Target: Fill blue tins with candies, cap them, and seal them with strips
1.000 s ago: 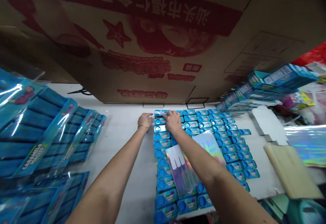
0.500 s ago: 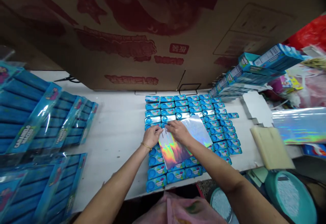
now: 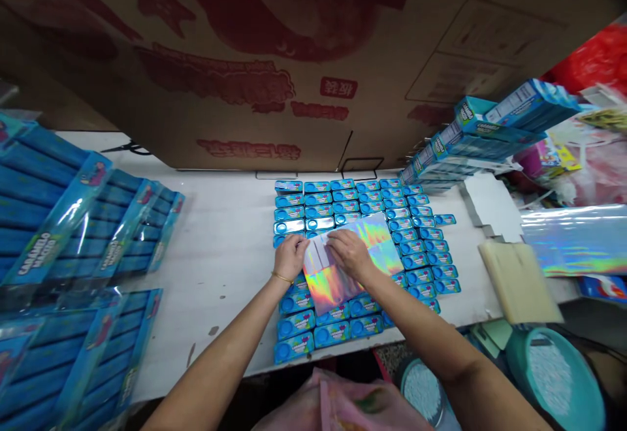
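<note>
1. The sheet (image 3: 324, 290), shiny and rainbow-tinted, lies slantwise over the rows of blue packs (image 3: 318, 211) on the counter (image 3: 215, 215).
2. The left hand (image 3: 290, 258), a bracelet (image 3: 283, 279) at its wrist, pinches the sheet's left edge near the upper corner.
3. The right hand (image 3: 351, 255) rests over the sheet's upper part, fingers bent beside the pale strips (image 3: 318, 253); whether they grip anything, I cannot tell.
4. Beyond the packs stands a carton (image 3: 274, 111); scissors (image 3: 130, 148) lie near its left corner.
</note>
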Demonstrator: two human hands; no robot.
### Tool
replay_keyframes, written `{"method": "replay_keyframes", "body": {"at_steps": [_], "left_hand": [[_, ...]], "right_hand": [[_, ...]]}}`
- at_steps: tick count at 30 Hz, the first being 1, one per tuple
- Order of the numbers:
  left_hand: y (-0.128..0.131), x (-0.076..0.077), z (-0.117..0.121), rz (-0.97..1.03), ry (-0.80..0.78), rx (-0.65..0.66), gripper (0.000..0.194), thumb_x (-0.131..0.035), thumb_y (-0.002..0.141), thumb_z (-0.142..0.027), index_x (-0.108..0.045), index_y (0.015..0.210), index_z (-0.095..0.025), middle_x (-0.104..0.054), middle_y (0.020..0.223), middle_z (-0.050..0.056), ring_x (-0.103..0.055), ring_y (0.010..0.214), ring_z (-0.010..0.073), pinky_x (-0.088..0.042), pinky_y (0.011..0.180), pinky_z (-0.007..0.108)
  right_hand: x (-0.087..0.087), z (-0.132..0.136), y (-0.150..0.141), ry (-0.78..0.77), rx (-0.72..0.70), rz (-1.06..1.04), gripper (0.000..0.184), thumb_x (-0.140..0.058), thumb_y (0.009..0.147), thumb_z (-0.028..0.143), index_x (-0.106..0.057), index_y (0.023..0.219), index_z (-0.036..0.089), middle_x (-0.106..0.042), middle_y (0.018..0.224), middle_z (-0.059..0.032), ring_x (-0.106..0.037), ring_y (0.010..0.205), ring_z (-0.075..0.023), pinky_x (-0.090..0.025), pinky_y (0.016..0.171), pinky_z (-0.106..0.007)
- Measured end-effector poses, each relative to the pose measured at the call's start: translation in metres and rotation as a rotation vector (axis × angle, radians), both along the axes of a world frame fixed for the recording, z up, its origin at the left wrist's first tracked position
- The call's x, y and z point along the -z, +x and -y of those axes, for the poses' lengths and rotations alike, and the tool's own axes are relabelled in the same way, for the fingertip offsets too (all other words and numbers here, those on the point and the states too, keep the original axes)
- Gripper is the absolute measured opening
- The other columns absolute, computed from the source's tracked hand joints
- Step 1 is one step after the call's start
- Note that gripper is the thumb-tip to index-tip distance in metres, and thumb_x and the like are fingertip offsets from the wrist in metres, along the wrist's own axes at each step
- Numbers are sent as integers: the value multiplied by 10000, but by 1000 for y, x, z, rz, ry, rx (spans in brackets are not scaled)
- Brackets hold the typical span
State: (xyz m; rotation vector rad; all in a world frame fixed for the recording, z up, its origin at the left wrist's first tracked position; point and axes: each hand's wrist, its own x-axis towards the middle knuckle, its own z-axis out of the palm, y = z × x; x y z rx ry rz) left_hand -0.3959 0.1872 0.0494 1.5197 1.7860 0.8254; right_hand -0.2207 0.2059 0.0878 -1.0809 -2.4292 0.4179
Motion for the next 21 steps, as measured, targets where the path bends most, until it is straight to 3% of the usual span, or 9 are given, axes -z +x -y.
{"method": "replay_keyframes", "body": {"at_steps": [3,5,9,12,16,21], "left_hand": [[0,-3,0,-51,55,60,230,-419,771,-318,-587,695,-180,-580,772,59,-538,796,184,-413,745,317],[-2,-8,0,19,76,34,228,-457,752,-357,-608,735,-187,-590,828,64,-531,865,196,-405,787,329],[-7,-25,-5,554,-1,-280,435,-415,748,-507,-612,892,-147,-621,879,87,-563,845,192,-439,717,320],[-13,-38,-9,946,-125,-429,514,-453,709,-550,-596,912,-99,-627,802,89,-583,726,161,-444,624,284],[-29,-38,-20,977,-114,-482,458,-699,521,-329,-583,909,-116,-592,696,6,-534,598,87,-413,579,224],[-62,-17,-52,812,-60,-475,468,-672,498,-265,-556,923,-107,-556,608,-24,-515,555,88,-408,564,236]], "right_hand": [[-37,-9,-7,-232,137,-141,138,-467,771,174,-605,760,171,-612,783,-42,-532,764,-142,-413,695,-271],[-50,-22,-15,-433,245,-272,110,-497,728,194,-598,695,168,-588,676,-7,-520,645,-117,-398,606,-237],[-41,-47,-38,-815,441,-578,116,-557,635,262,-581,615,150,-526,523,37,-469,504,-86,-339,490,-203],[-26,-54,-55,-969,569,-771,149,-594,574,290,-573,608,147,-513,505,44,-469,480,-80,-297,441,-188],[-12,-55,-77,-1051,646,-885,187,-623,532,306,-587,627,150,-542,543,37,-474,479,-81,-281,418,-184],[11,-69,-110,-775,709,-832,161,-604,584,300,-613,642,150,-585,589,16,-516,569,-109,-396,562,-218]]}}
